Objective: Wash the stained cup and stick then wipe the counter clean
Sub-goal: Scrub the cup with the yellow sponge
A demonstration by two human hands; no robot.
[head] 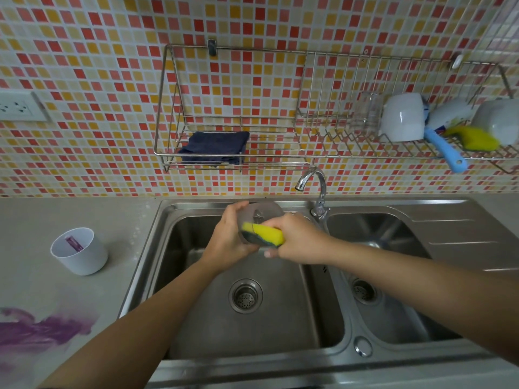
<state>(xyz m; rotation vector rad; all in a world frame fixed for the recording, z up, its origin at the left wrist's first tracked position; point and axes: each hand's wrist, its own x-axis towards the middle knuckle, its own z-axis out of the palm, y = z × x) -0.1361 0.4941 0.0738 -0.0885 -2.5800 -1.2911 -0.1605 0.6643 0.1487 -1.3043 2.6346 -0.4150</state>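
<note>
A: Nearest to cam?
B: L forearm [134, 332], stretched across the front rim of the sink [280, 357]. R forearm [421, 282] is seen beside it.
A: Hands?
B: L hand [229, 237] is wrapped round a grey see-through cup [265, 213], held tilted over the L basin. R hand [297, 240] is clamped on a yellow/green sponge [265, 234], which is pressed against the cup. Inside or on the wall, it can't be told.
A: Other task items?
B: Well to the L of the L hand, a white cup [81, 251] is stood upright on the tabletop [112, 214], w/ a purple-stained stick [73, 242] leant inside. Nearer the cam, a purple smear [42, 329] is spread on the tabletop.
A: Beyond the hands?
B: A tap [311, 183] is set just past the R hand. Above it, on a wire rack [252, 49], a dark blue cloth [216, 147] is laid folded. Far R of the R hand, white mugs [404, 116], a blue-handled brush [446, 153] and a 2nd sponge [477, 138] are stored.
</note>
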